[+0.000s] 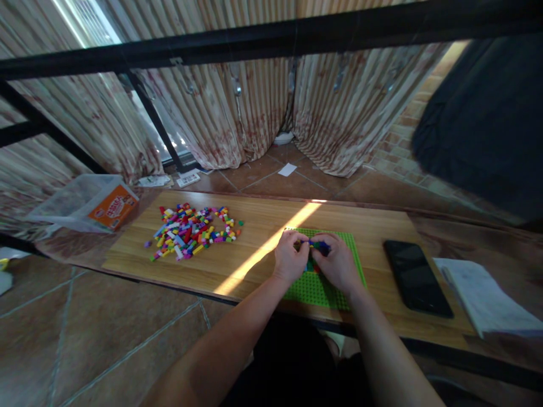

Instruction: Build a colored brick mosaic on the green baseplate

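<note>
A green studded baseplate [318,288] lies on the wooden table top [254,226] in front of me. Both hands rest over its middle. My left hand [291,257] and my right hand [337,263] have curled fingers that pinch a small cluster of bricks [317,246], dark blue on top with bits of red and green below, standing on the plate. A loose pile of small coloured bricks [190,230] is spread out to the left, well clear of my hands.
A black phone [416,276] lies flat to the right of the plate, with white paper [483,297] beyond it. A clear plastic box with an orange label [91,202] lies tipped at the table's left end. Black frame bars [254,42] cross overhead.
</note>
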A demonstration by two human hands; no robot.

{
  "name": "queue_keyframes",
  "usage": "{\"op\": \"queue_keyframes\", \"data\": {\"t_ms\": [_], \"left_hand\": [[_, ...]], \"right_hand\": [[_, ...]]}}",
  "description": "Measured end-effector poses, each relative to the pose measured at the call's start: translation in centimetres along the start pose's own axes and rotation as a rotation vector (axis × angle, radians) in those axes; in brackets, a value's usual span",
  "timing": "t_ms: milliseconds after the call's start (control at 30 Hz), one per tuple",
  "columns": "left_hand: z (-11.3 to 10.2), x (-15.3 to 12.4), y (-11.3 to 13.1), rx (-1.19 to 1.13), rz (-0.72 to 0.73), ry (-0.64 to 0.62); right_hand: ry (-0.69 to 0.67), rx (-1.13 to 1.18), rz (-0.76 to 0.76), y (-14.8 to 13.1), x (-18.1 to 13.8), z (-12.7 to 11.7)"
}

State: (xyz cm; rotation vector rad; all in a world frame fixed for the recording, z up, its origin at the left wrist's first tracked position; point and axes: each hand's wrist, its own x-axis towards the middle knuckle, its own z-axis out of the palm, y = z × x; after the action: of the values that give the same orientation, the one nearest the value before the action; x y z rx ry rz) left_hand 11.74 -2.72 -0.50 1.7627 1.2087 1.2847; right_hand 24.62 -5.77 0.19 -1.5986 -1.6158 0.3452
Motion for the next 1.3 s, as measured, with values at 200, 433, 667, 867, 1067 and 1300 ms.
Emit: {"op": "queue_keyframes", "data": {"t_ms": [200, 433, 667, 867, 1067, 1300], "left_hand": [[0.0, -0.1, -0.1, -0.019, -0.013, -0.007], [-0.1, 0.0, -0.2, -0.036, -0.021, -0.014], [-0.2, 0.1, -0.2, -0.047, -0.032, -0.005], [-0.2, 0.1, -0.1, -0.021, -0.023, -0.008], [0.0, 0.0, 0.1, -0.012, -0.025, -0.002], [0.3, 0.0, 0.0, 0.001, -0.039, 0.018]], "right_hand": [[0.023, -0.081, -0.059, 0.1, -0.5, 0.1], [-0.056, -0.101, -0.1, 0.2, -0.3, 0.0], [-0.031, -0.138, -0.093, 0.0, -0.6, 0.4], [0.02, -0.183, -0.056, -0.5, -0.9, 0.9], [0.087, -0.125, -0.022, -0.7, -0.9, 1.3], [0.123, 0.049, 0.089, -0.7, -0.4, 0.6]]}}
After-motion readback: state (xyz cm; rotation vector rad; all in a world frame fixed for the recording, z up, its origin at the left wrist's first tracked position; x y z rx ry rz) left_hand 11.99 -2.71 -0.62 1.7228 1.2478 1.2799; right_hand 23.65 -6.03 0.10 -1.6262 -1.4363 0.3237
